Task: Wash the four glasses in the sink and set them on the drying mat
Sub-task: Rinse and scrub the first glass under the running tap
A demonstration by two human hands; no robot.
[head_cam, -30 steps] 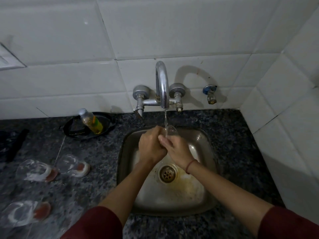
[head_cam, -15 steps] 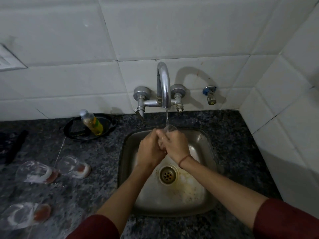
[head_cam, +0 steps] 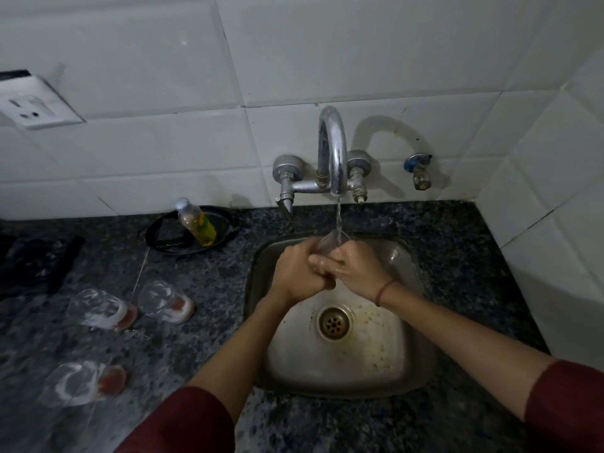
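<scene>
Over the steel sink [head_cam: 421, 364], both my hands hold one clear glass [head_cam: 330, 242] under the running tap [head_cam: 333, 152]. My left hand [head_cam: 295, 273] grips the glass from the left, and my right hand [head_cam: 354, 269] wraps it from the right. Only the glass's rim shows above my fingers, with the water stream falling into it. Three more clear glasses lie on their sides on the dark granite counter to the left: one [head_cam: 101, 308], another [head_cam: 165, 300] beside it, and a third [head_cam: 83, 382] nearer to me. All three carry white soapy smears.
A black dish [head_cam: 225, 238] with a soap bottle [head_cam: 196, 220] sits against the wall left of the sink. A dark cloth [head_cam: 36, 266] lies at the far left. A small valve [head_cam: 420, 171] sticks out of the tiles right of the tap. A tiled side wall closes the right.
My hands and the glass have shifted slightly up toward the spout, and my fingers have turned around the glass. The three glasses on the counter have not moved.
</scene>
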